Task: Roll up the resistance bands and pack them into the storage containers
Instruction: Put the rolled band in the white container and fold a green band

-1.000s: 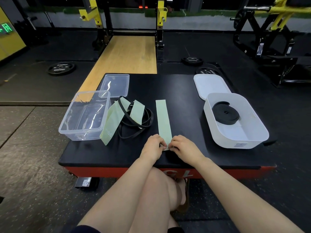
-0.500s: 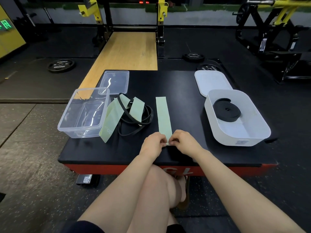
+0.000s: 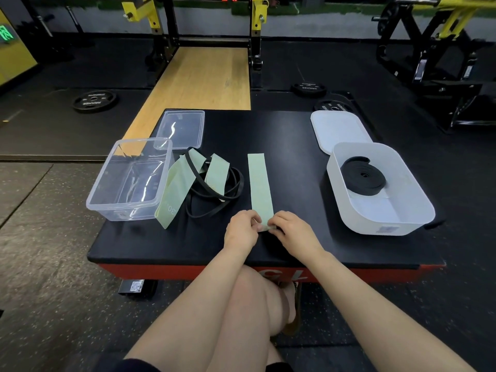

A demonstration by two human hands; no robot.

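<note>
Fingertips of both hands pinch the near end of a flat pale-green band, curled over a small started roll there. Left hand grips from the left side, right hand from the right; knuckles nearly touching. The rest of the band lies straight on the black padded platform, running away from the person.

Left of it: a loose heap of more green bands tangled with thin black loop bands (one green piece leans against the clear container). Clear plastic container sits at the platform's left edge, nothing visible inside; its clear lid lies flat behind it.

Right side: white container holding one rolled black band. White lid lies behind, partly under the container's far rim.
</note>
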